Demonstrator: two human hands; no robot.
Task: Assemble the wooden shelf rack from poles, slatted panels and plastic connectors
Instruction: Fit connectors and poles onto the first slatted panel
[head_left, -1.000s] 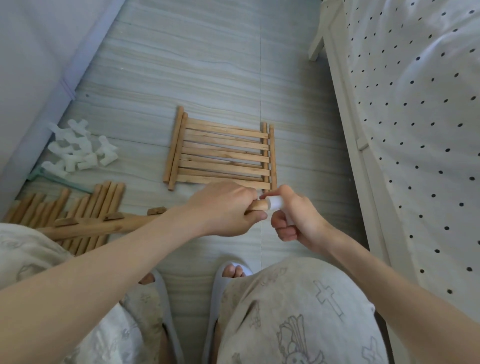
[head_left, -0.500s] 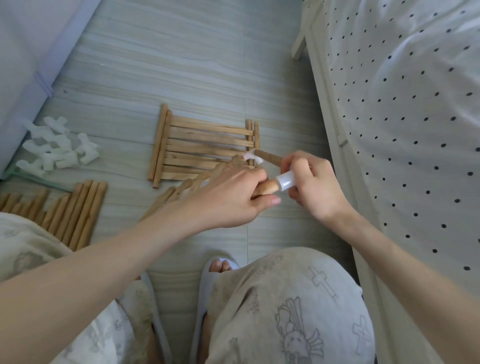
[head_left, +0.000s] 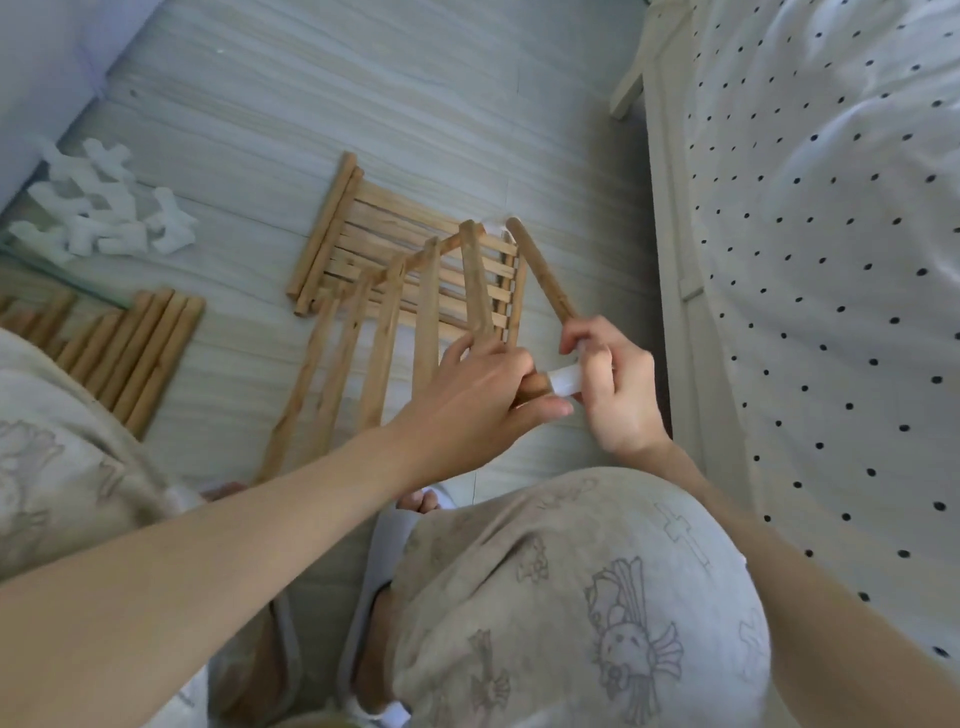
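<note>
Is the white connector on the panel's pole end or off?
On: the connector caps the pole end, gripped by the right hand.

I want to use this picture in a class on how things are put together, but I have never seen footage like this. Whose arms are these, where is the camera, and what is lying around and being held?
No machine here: a person works with bare hands, and the camera sits on their head, looking down past their knees at the floor.

The left hand has its grip on the end rail of a slatted panel, tilted up off the floor. The right hand holds a white plastic connector at that rail's end, with a wooden pole rising from the same hand.

On the floor lie a second slatted panel, a row of spare poles at the left, and a pile of white connectors beyond them. A dotted bedcover fills the right side.
</note>
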